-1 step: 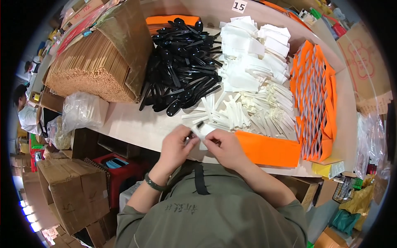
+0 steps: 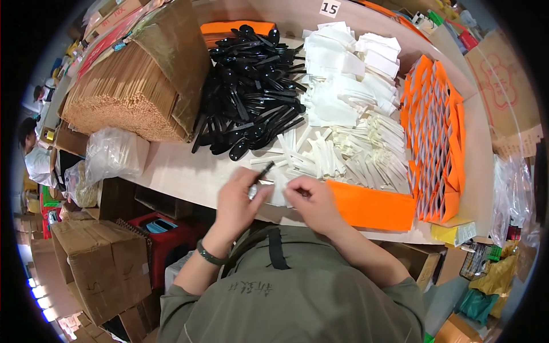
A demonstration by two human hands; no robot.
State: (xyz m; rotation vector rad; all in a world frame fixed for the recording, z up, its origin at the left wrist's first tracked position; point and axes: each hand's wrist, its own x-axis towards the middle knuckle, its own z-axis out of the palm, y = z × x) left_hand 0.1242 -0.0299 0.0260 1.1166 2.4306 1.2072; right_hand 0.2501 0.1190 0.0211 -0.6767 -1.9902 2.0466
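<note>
Spreading wide, the table [image 2: 171,171] carries a bundle of wooden sticks [image 2: 123,100], then orange sleeves [image 2: 437,131], a black cutlery heap [image 2: 251,86] and white napkins [image 2: 343,74]. At the near edge, the left hand [image 2: 237,197] has its fingers clamped on a black utensil [image 2: 265,169]. The right hand [image 2: 311,200] pinches, it seems, a small white packet [image 2: 274,188] between them.
</note>
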